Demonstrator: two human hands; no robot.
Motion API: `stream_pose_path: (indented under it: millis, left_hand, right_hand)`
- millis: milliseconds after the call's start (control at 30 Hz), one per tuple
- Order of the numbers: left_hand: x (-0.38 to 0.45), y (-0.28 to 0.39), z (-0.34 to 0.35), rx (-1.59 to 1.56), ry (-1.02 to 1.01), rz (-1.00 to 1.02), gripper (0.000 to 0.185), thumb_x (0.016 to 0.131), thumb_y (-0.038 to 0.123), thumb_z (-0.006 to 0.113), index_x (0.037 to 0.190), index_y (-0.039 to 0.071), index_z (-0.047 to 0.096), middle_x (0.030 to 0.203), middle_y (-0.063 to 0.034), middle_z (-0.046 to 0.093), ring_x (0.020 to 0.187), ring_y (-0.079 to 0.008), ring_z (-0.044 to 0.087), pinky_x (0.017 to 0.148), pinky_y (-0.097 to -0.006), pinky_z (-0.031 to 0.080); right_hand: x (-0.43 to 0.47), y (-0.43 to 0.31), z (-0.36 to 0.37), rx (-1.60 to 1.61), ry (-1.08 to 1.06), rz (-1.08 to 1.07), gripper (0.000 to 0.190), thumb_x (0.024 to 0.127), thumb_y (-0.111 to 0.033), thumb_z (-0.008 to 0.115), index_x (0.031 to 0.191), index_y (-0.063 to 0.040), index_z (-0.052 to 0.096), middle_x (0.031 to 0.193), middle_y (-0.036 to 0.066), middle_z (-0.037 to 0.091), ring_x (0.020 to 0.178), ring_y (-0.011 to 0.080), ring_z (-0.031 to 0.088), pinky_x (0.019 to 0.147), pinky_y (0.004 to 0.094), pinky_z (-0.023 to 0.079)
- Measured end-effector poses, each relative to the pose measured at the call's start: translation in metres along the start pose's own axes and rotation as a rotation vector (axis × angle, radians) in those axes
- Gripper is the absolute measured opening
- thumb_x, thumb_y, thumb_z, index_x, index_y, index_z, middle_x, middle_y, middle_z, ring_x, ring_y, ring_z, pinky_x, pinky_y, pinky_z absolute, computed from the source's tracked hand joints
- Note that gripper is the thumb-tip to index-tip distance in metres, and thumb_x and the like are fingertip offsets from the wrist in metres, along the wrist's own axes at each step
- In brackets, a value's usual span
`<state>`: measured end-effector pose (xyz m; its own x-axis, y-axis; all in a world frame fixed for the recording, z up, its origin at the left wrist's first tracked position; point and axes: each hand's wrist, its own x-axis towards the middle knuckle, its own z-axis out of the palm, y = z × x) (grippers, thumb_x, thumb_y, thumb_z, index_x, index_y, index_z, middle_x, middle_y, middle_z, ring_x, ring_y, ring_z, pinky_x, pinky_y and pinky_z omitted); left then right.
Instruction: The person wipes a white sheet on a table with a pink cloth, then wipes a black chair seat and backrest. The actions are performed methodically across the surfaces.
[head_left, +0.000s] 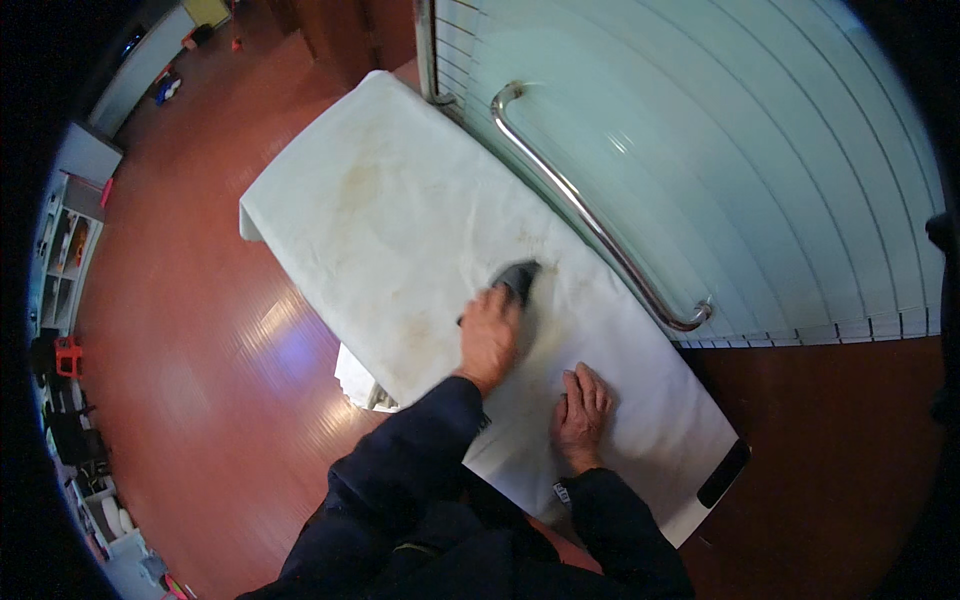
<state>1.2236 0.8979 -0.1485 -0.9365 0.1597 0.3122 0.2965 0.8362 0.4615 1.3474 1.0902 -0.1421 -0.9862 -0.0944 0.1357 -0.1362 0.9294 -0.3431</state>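
Note:
A white cloth (420, 217) with brownish stains covers the long table before me. My left hand (489, 334) grips a dark grey object (517, 280) near the middle of the cloth. Its pointed end shows beyond my fingers; the rest is under the hand, and blur leaves its kind unclear. Palm down, my right hand (583, 418) rests on the cloth closer to my body, with nothing in it. A flat black object (724, 474), shaped like a phone, lies at the table's near right corner.
A glass door or panel with stripes (697, 165) and a curved metal handle (592, 217) runs along the table's far right side. White folded material (361, 381) shows below the left edge. Shelves (71, 251) and a red stool (68, 357) stand across the reddish floor (180, 315).

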Motion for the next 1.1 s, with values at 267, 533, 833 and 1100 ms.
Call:
stream_pose_path:
  millis: [267,533,833,1100]
  left_hand:
    - [0.013,0.040,0.014,-0.080,-0.168,0.122,0.041,0.078,0.010,0.063,0.118,0.003,0.067,0.126,-0.0172,0.058,0.119,-0.0358,0.052,0.098,-0.0467,0.040]
    - [0.070,0.034,0.039,-0.109,-0.081,0.081,0.046,0.079,0.005,0.062,0.125,0.002,0.065,0.122,-0.0187,0.059,0.113,-0.0386,0.054,0.092,-0.0467,0.044]
    - [0.073,0.081,0.061,0.006,-0.444,0.331,0.047,0.077,0.014,0.068,0.124,0.014,0.070,0.139,-0.0192,0.052,0.131,-0.0355,0.047,0.101,-0.0470,0.039]
    - [0.023,0.088,0.057,-0.103,-0.411,0.380,0.041,0.086,0.019,0.063,0.126,0.018,0.070,0.143,-0.0149,0.053,0.132,-0.0330,0.048,0.101,-0.0455,0.041]
  right_hand:
    - [0.001,0.000,0.002,-0.006,-0.014,0.038,0.041,0.093,-0.016,0.052,0.133,-0.007,0.060,0.142,0.017,0.053,0.132,0.0390,0.046,0.112,0.0537,0.032]
    - [0.000,0.004,0.007,-0.009,0.046,0.008,0.041,0.093,-0.017,0.054,0.133,-0.008,0.060,0.140,0.017,0.054,0.130,0.0382,0.048,0.112,0.0551,0.033]
    - [0.002,0.005,0.007,-0.019,0.054,-0.022,0.040,0.097,-0.020,0.054,0.133,-0.006,0.059,0.142,0.017,0.052,0.129,0.0385,0.047,0.110,0.0543,0.033]
    - [-0.008,0.009,0.013,-0.044,0.005,0.001,0.044,0.100,-0.025,0.053,0.136,-0.001,0.056,0.137,0.022,0.055,0.125,0.0438,0.047,0.106,0.0558,0.034]
